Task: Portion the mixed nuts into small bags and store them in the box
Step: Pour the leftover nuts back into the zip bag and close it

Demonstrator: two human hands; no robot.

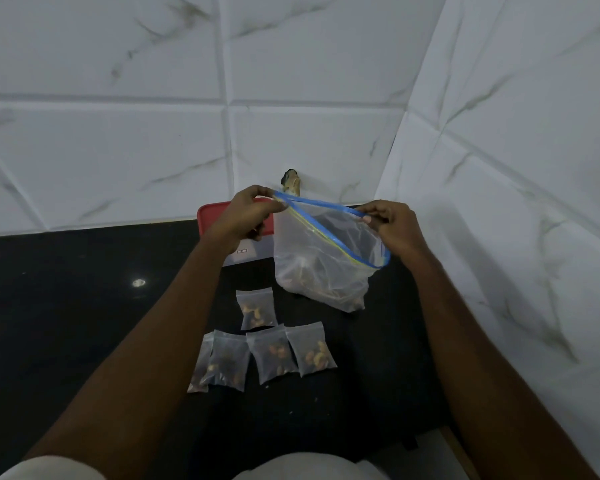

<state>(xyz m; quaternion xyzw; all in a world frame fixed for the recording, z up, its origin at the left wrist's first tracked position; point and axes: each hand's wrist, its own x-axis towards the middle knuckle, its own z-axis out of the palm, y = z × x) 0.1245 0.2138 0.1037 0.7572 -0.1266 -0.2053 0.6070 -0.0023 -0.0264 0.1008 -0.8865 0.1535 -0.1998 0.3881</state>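
A large clear zip bag (323, 268) with a blue seal strip hangs above the black counter, a few mixed nuts at its bottom. My left hand (246, 216) pinches the left end of the seal. At the right side of the mouth, my right hand (392, 226) pinches the seal; the mouth gapes open between them. Several small clear bags of nuts (274, 355) lie on the counter in front, one (257, 308) nearer the big bag. A box with a red lid (208, 216) stands behind my left hand, partly hidden.
The black counter (66, 306) ends at white marble-look tiled walls at the back and right. A small dark and tan object (291, 183) sits against the back wall. The counter's front right edge (447, 441) is near my body.
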